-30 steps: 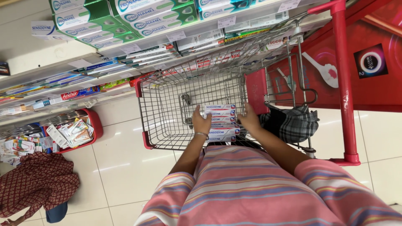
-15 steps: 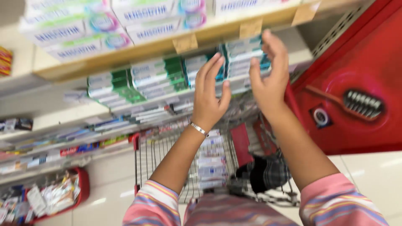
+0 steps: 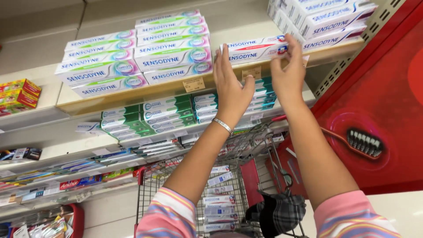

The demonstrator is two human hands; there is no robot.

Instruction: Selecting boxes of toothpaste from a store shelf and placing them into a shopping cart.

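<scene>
- I see two white toothpaste boxes with red-and-blue ends [image 3: 257, 49] stacked on the upper shelf [image 3: 145, 90], right of the larger piles; both of my hands are raised to this pair.
- My left hand [image 3: 231, 88] has its fingers spread flat against the left end of the stack, thumb out to the right; it touches the boxes without closing round them.
- My right hand [image 3: 288, 70] has its fingers curled over the right end of the two boxes, gripping them there. A silver bracelet [image 3: 222, 125] sits on my left wrist.
- To the left stand two piles of white-and-green toothpaste boxes [image 3: 136, 53]: four in the left pile, five in the right one that I can count.
- Below, a lower shelf carries green-ended boxes [image 3: 145, 117], too closely packed to count.
- Beneath my arms is a wire shopping cart [image 3: 185, 194] with several toothpaste boxes lying inside, and a dark checked bag [image 3: 277, 211] at its right side.
</scene>
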